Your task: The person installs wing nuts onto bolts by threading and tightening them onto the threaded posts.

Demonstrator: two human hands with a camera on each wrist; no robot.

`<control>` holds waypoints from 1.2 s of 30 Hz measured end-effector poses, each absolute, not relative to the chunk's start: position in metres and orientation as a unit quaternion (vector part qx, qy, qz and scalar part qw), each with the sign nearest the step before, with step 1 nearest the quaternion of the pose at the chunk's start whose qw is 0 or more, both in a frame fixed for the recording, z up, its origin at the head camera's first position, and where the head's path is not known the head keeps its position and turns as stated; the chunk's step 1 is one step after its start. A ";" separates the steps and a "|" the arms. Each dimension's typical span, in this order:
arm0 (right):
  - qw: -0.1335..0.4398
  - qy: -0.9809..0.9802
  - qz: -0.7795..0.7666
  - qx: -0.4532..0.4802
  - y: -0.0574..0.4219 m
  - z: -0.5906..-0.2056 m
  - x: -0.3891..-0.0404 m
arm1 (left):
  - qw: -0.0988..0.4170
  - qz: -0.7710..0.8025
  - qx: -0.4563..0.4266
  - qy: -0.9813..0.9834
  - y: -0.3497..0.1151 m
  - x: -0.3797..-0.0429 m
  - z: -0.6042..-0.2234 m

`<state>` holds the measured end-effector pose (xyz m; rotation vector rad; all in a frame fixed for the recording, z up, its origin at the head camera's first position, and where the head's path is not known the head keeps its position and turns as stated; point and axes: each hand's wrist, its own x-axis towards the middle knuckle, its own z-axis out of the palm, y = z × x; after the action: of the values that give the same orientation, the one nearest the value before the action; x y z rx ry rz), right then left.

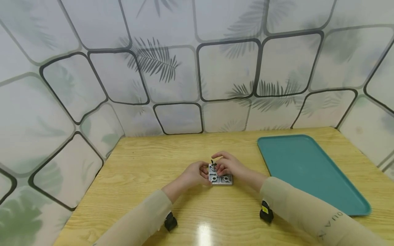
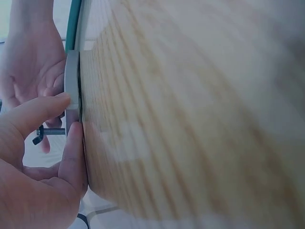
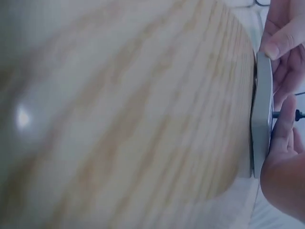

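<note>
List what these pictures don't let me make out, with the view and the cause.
Far right corner of the metal block: head view, behind the right hand.
Underside of the metal block: head view, facing the table.
Tip of the bolt: left wrist view, hidden by the metal block.
Rest of the left sleeve: head view, bottom edge.

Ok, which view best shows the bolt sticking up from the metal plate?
The left wrist view: it shows the bolt side-on, with its threads visible. The head view shows it small, from above, beside the right hand; in the right wrist view, a finger of that hand covers part of it.
</note>
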<state>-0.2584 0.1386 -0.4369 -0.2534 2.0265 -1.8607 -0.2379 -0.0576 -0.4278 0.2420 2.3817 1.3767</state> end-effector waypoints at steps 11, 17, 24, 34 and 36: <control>0.204 0.734 -0.631 -0.145 0.144 -0.443 -0.264 | 0.189 0.490 0.092 0.846 -0.060 -0.236 -0.428; 0.184 0.749 -0.620 -0.143 0.143 -0.441 -0.261 | 0.190 0.491 0.097 0.845 -0.060 -0.235 -0.427; 0.139 0.777 -0.610 -0.075 0.131 -0.443 -0.255 | 0.191 0.488 0.100 0.846 -0.061 -0.236 -0.429; 0.079 0.823 -0.562 -0.015 0.117 -0.439 -0.250 | 0.190 0.478 0.105 0.851 -0.061 -0.238 -0.428; 0.090 0.816 -0.570 -0.035 0.120 -0.437 -0.251 | 0.191 0.478 0.106 0.851 -0.061 -0.239 -0.427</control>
<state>-0.2506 0.1196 -0.4372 -0.1041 2.4251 -1.6959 -0.2394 -0.0611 -0.4272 0.2971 2.3901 1.3439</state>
